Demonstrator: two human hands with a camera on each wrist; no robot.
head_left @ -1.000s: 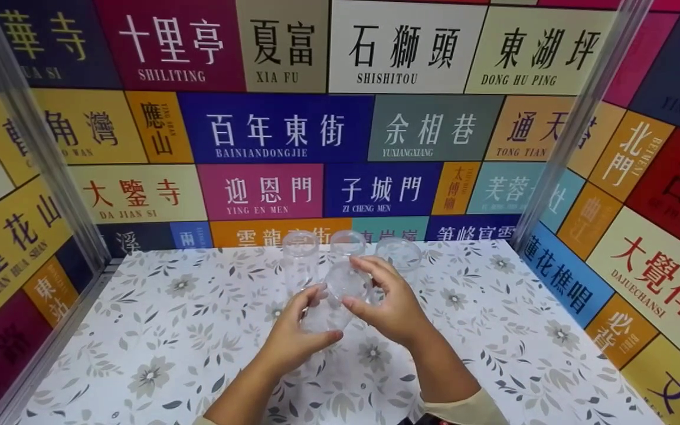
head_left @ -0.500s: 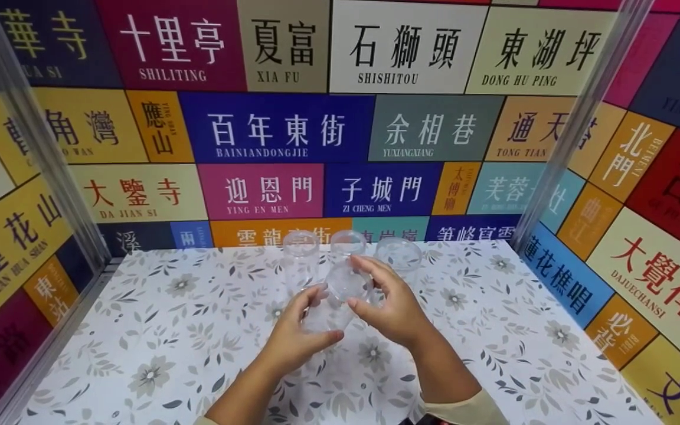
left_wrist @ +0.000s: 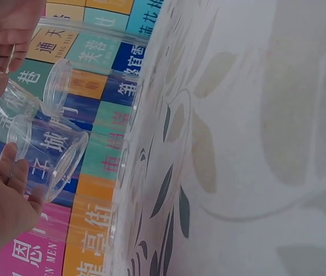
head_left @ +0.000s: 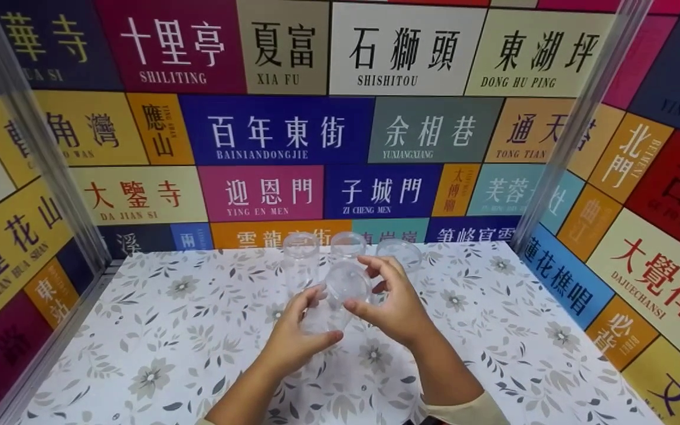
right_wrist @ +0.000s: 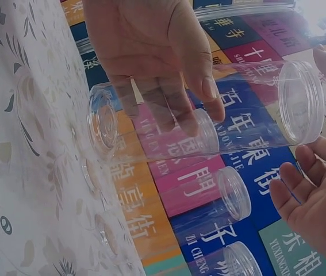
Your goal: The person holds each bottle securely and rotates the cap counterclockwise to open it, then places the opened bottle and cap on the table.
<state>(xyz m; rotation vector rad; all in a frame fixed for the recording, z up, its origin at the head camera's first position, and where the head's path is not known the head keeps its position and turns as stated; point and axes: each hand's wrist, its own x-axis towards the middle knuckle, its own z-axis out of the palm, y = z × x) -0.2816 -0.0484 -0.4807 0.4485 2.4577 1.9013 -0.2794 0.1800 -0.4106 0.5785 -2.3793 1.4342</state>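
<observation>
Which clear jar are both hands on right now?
The front jar: the left hand grips its body, the right hand its top. The other three jars stand behind it.

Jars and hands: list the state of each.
Held jar: tilted, off the table; lid unclear
Left hand: grips its body
Right hand: fingers round its top
Left rear jar: upright
Middle rear jar: upright
Right rear jar: upright, partly hidden

Clear cylindrical plastic jar between left hand and right hand fills middle. Three clear lidded jars in row behind obstruct way forward; multicoloured sign-printed wall bounds back. Room to pass either side over white floral-patterned tabletop.
</observation>
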